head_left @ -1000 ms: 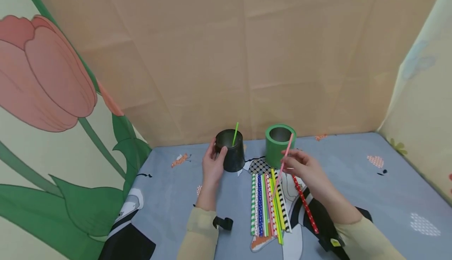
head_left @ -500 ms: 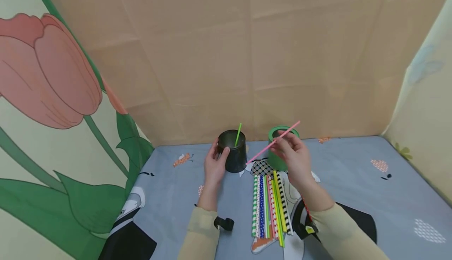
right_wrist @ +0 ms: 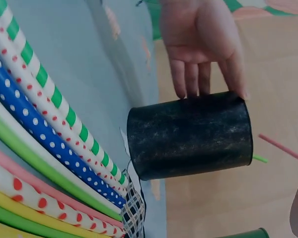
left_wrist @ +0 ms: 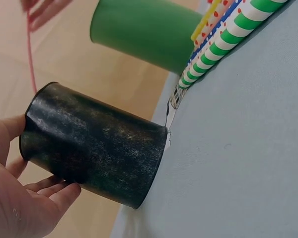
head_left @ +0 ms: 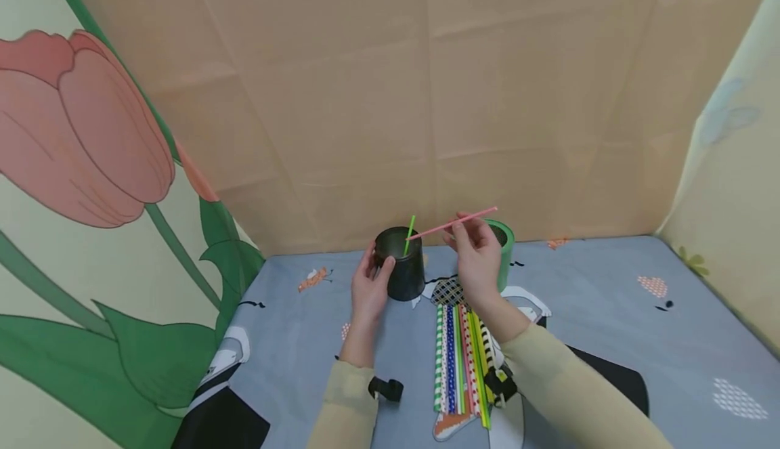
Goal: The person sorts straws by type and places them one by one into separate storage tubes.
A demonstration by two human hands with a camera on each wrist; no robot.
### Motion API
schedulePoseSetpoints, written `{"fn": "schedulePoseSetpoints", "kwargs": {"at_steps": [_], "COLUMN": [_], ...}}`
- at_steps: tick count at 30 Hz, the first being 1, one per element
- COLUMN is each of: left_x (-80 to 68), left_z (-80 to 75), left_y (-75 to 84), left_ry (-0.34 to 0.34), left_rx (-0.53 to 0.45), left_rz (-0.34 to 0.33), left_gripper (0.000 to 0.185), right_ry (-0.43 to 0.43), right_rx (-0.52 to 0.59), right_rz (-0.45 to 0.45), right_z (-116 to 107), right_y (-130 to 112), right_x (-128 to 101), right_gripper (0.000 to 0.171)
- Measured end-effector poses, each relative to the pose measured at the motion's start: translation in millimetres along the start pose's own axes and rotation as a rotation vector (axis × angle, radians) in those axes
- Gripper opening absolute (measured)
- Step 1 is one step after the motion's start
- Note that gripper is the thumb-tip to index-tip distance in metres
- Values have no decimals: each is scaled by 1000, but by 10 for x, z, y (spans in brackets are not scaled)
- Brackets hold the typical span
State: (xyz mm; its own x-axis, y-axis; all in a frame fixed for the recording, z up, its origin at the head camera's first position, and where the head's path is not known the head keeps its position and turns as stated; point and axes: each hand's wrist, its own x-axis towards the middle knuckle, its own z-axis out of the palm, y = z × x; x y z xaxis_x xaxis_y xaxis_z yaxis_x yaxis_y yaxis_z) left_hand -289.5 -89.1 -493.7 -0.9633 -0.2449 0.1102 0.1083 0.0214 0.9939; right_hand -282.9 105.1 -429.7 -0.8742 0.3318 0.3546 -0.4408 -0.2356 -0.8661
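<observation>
A black cup (head_left: 402, 266) stands on the blue cloth with a green straw (head_left: 409, 235) in it. My left hand (head_left: 369, 286) grips its left side; the left wrist view has the fingers (left_wrist: 37, 186) round the black cup (left_wrist: 97, 146). My right hand (head_left: 475, 259) pinches a pink straw (head_left: 452, 223) held nearly level, its left tip over the black cup's mouth. Behind that hand stands a green cup (head_left: 503, 252). In the right wrist view the black cup (right_wrist: 188, 136) and the pink straw (right_wrist: 283, 148) appear with the left hand (right_wrist: 203, 44).
Several patterned and plain straws (head_left: 463, 361) lie in a row on the cloth in front of the cups. A small black clip (head_left: 385, 388) lies by my left forearm. Tan cloth walls close the back, flowered panels the sides.
My right hand lifted the pink straw off the pile, swung it leftward past the green cup and levelled it, tip now over the black cup. The left hand stayed on the black cup.
</observation>
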Motion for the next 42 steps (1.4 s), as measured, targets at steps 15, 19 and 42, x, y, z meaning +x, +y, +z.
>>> {"fn": "schedulePoseSetpoints", "kwargs": {"at_steps": [15,19,42], "left_x": [6,5,4], "left_z": [6,5,16], "left_y": [18,16,33], "left_ry": [10,11,7], "left_rx": [-16,-16,-16], "left_rz": [-24,-14,-16], "left_gripper": [62,62,62], "right_ry": [-260,-273,-255], "right_rx": [-361,-330,-382], "right_rz": [60,110,149], "right_z": [139,147,22], "right_y": [181,206,177], "right_x": [29,41,-5], "right_gripper": [29,34,35]}}
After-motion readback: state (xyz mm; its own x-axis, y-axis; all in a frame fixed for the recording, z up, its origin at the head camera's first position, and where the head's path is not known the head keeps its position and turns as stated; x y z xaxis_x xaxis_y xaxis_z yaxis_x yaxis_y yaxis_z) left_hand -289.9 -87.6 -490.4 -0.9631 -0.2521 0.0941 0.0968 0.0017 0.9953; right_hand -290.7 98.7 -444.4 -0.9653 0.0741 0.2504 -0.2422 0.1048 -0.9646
